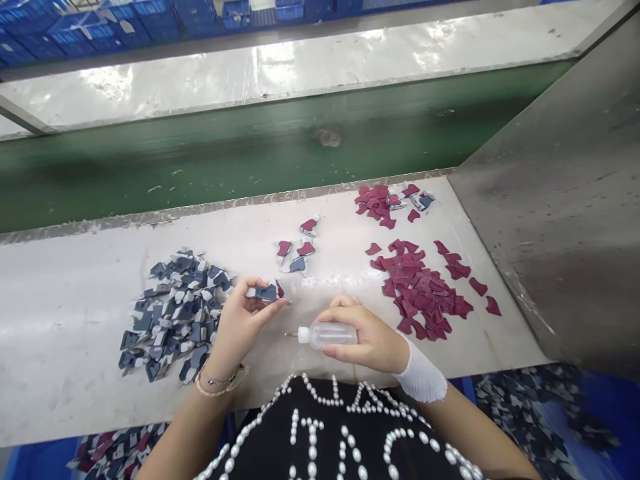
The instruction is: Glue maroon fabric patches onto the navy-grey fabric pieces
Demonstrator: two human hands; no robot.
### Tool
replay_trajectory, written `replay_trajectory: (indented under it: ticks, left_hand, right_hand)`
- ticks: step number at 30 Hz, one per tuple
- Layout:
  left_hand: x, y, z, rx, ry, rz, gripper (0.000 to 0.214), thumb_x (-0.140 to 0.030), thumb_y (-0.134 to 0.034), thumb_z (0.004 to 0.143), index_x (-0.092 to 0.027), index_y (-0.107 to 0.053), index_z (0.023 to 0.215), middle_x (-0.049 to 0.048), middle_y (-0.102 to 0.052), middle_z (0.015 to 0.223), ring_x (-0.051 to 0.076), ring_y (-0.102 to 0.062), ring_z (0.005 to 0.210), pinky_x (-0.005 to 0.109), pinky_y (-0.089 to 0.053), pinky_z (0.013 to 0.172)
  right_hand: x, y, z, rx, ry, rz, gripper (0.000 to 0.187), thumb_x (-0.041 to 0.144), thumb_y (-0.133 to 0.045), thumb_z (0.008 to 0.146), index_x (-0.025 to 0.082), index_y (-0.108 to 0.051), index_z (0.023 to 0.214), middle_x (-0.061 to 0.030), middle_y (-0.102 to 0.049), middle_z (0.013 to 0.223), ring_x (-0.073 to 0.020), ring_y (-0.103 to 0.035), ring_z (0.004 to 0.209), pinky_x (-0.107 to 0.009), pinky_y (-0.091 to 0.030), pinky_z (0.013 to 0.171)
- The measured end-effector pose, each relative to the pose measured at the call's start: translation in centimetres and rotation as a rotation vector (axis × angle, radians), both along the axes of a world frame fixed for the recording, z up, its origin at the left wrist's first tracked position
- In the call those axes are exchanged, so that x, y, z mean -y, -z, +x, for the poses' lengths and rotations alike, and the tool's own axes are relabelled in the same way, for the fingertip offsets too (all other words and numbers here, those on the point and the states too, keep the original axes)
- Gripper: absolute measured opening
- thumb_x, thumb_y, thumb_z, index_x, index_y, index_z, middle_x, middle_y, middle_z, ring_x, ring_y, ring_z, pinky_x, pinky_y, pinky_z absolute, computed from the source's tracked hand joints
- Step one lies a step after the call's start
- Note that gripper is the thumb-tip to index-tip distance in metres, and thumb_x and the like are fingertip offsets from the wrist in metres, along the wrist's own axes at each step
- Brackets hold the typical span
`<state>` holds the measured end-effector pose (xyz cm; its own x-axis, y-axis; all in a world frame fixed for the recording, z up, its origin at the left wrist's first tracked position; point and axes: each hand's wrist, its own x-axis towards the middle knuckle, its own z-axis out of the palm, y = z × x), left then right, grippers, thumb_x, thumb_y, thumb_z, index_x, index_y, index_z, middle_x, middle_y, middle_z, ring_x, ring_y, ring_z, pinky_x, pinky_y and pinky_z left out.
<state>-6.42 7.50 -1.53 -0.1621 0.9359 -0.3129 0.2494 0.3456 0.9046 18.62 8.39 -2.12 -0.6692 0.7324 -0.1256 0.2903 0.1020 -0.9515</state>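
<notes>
White table top under your hands, 12 o'clock = far side. Far edge is a worn metal strip, then green conveyor belt beyond it. Steel side panel closes off 3 o'clock. Near edge runs right by your black pearl-beaded top.

Your left hand is half curled, fingertips pinching a dark blue-and-grey fabric piece, small red piece at its end. Your right hand is closed round a clear plastic squeeze bottle, white wrist wrap above it. Bottle sits mid-table, long axis near level, thin metal nozzle pointing 9 o'clock, just below the held piece, apart from it.

Blue-grey pieces heap sits just beside your left hand at 9. Red pieces heap lies at 3, smaller red pile at 2. Few loose paired pieces lie at 12, between the heaps. Past the near edge, more pieces lie in blue bins. Blue crates sit beyond the belt at 11.
</notes>
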Motion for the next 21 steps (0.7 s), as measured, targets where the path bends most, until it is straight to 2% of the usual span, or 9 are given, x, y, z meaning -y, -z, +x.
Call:
replay_trajectory:
  ticks: [3,5,8,11,15,17,21]
  left_hand:
    - [-0.1,0.4,0.0,0.034,-0.005,0.021,0.045,-0.04,-0.082,0.07,-0.023,-0.053,0.099,0.0007,-0.065,0.093,0.014,-0.066,0.072,0.024,-0.051,0.065]
    - [-0.1,0.6,-0.1,0.046,-0.012,0.022,0.045,-0.04,-0.083,0.07,-0.022,-0.053,0.1,0.0008,-0.066,0.091,0.015,-0.066,0.072,0.024,-0.051,0.064]
    - [-0.2,0.6,0.0,0.05,-0.006,0.026,0.045,-0.04,-0.082,0.071,-0.022,-0.053,0.1,0.0005,-0.066,0.089,0.014,-0.065,0.07,0.023,-0.05,0.061]
    - [-0.2,0.4,0.2,0.068,0.021,0.024,0.044,-0.039,-0.081,0.072,-0.021,-0.052,0.1,0.0004,-0.065,0.088,0.013,-0.064,0.068,0.023,-0.049,0.06]
    - [-0.2,0.6,0.8,0.128,0.059,0.018,0.042,-0.037,-0.08,0.074,-0.021,-0.051,0.1,0.0013,-0.066,0.091,0.014,-0.067,0.073,0.026,-0.054,0.069]
    - [-0.2,0.8,1.1,0.152,0.088,0.016,0.039,-0.036,-0.078,0.077,-0.021,-0.051,0.102,0.0013,-0.066,0.09,0.014,-0.068,0.076,0.027,-0.054,0.071]
    - [-0.1,1.1,2.0,0.185,0.155,0.05,0.033,-0.033,-0.073,0.083,-0.021,-0.052,0.106,0.0029,-0.067,0.095,0.015,-0.069,0.082,0.028,-0.056,0.076]
  right_hand:
    - [-0.4,0.4,-0.3,-0.005,-0.061,0.068,0.032,0.044,-0.074,0.082,0.024,-0.07,0.106,-0.0039,-0.066,0.099,-0.0233,-0.056,0.102,-0.043,-0.043,0.097]
    - [-0.4,0.7,-0.5,0.009,-0.078,0.098,0.038,0.046,-0.078,0.078,0.024,-0.068,0.107,-0.0035,-0.068,0.1,-0.0232,-0.058,0.102,-0.043,-0.042,0.098]
    - [-0.1,1.0,-0.8,0.067,-0.066,0.129,0.036,0.042,-0.076,0.08,0.021,-0.065,0.108,-0.0051,-0.069,0.1,-0.0231,-0.061,0.096,-0.044,-0.045,0.094]
    - [0.4,0.4,-0.9,0.13,-0.058,0.151,0.032,0.035,-0.075,0.082,0.02,-0.063,0.107,-0.006,-0.07,0.098,-0.0228,-0.063,0.09,-0.043,-0.05,0.09]
    - [-0.3,-1.1,0.5,0.205,-0.077,0.189,0.039,0.022,-0.076,0.075,0.025,-0.064,0.113,-0.0034,-0.072,0.111,-0.0235,-0.066,0.103,-0.037,-0.05,0.095]
    - [-1.8,-1.5,2.1,0.286,0.002,0.218,0.043,0.022,-0.071,0.078,0.026,-0.062,0.12,-0.0043,-0.07,0.119,-0.0248,-0.063,0.112,-0.038,-0.048,0.1]
    - [-6.6,-0.3,5.4,0.559,0.395,0.289,0.032,0.032,-0.054,0.09,0.014,-0.063,0.114,-0.0187,-0.067,0.114,-0.0389,-0.056,0.115,-0.061,-0.036,0.102]
